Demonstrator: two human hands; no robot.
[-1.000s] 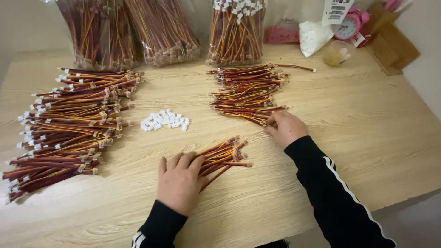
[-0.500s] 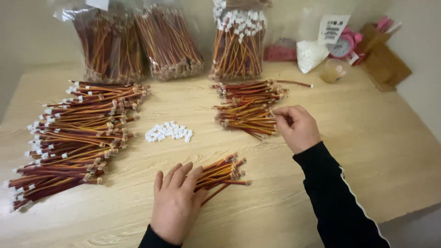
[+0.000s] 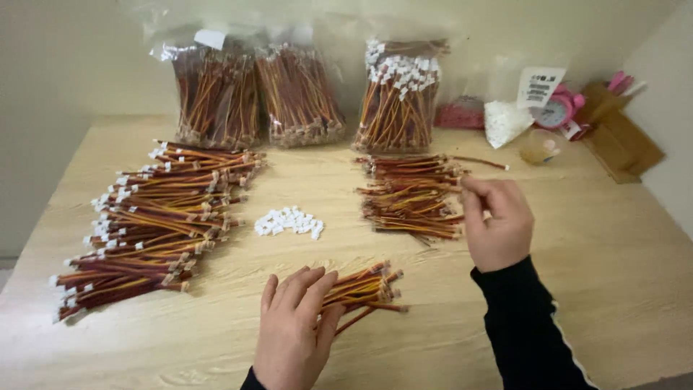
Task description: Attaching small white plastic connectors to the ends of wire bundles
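Hands at two bundles of red-and-yellow wire leads

The small wire bundle (image 3: 364,289) lies on the wooden table (image 3: 599,267) just below the heap of white connectors (image 3: 289,221); the left hand (image 3: 294,328) rests on it, fingers spread flat. Right of the connectors, the right hand (image 3: 497,222), loosely curled, fingertips at the stacked wire pile (image 3: 411,195).

Three clear bags of wire bundles (image 3: 296,94) at the upper middle, three loose wire piles (image 3: 155,217), one heap of white connectors (image 3: 289,222), two hands (image 3: 296,332).
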